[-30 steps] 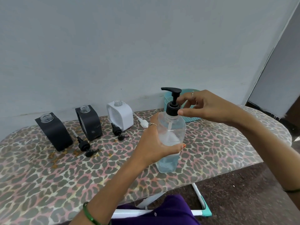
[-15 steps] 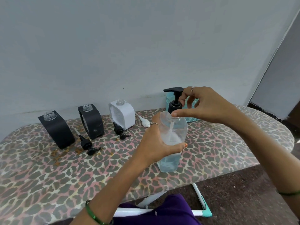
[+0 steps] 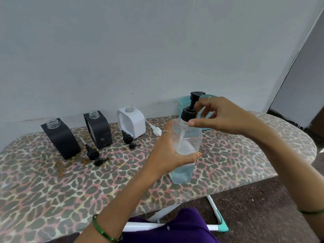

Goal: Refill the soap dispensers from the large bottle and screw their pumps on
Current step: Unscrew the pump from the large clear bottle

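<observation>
Left grip (image 3: pixel 172 153) was wrapped around the middle of the large bottle (image 3: pixel 185 146), thumb across its near face, holding it upright on the leopard-print worktop (image 3: pixel 52 186). Right grip (image 3: pixel 217 114) was directly above the left one, thumb and fingers pinching the black collar of the bottle's pump (image 3: pixel 190 111), with the pump head standing up just left of its fingers. The bottle was clear, with liquid showing in its lower part below the left grip.

To the left of both grips, well apart from them, stood three open-necked dispensers along the wall: a white dispenser (image 3: pixel 133 122) nearest, then a black dispenser (image 3: pixel 99 132), then another black dispenser (image 3: pixel 61 139) farthest out. A white pump (image 3: pixel 155 129) lay between the white dispenser and the left grip. Two black pumps lay in front of the dispensers, one (image 3: pixel 128 139) by the white and one (image 3: pixel 93 155) between the black pair. Behind the right grip sat a teal basket (image 3: pixel 184 104).
</observation>
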